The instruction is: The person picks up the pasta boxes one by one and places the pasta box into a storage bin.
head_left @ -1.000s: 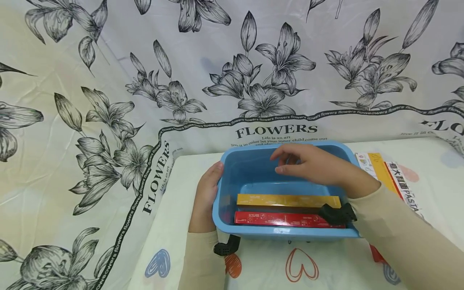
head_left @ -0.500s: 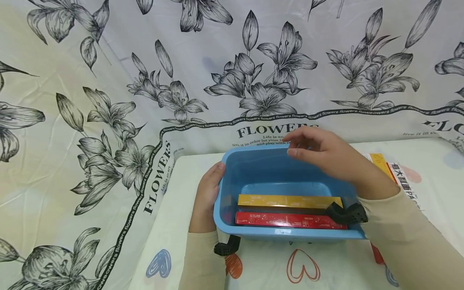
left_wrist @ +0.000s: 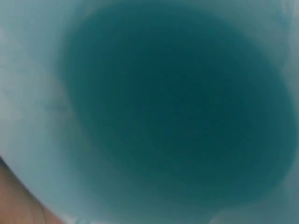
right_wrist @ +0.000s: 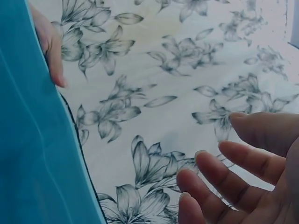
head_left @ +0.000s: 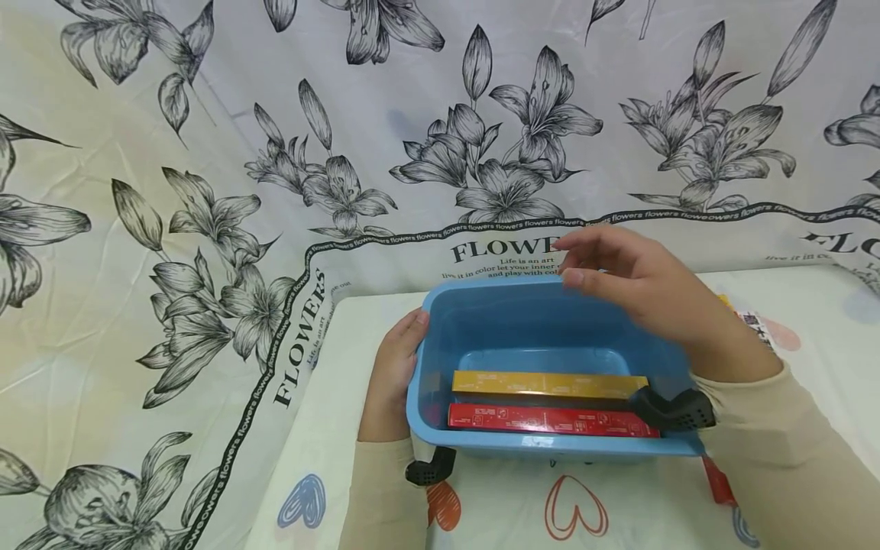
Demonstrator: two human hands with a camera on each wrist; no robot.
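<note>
1. The blue tub (head_left: 495, 317) sits right of centre in the lower half of the frame, on the cloth-covered counter (head_left: 364, 336). I take the step to be steadying the tub with one hand while the other works above it; firm, even pressure should stop it sliding.
2. The left hand (head_left: 395, 359) grips the tub's left rim; its far-side fingers are hidden. The right hand (head_left: 639, 283) is loosely spread above the tub's far-right edge, holding nothing.
3. That right wrist best travels high, I judge, because its black wrist device (head_left: 674, 411) overlaps the boxes' right ends in the view and could snag on the rim.
4. Any reach inside is probably easiest along the bare far side, fingers together, without knocking the boxes.
5. Counts: one tub; two boxes inside it, one yellow (head_left: 543, 383) and one red (head_left: 536, 418), side by side towards the near wall; two hands.
6. At the right of the frame, a packet (head_left: 756, 328) and a red item (head_left: 719, 483) are mostly covered by the arm, so the number there is uncertain.
</note>
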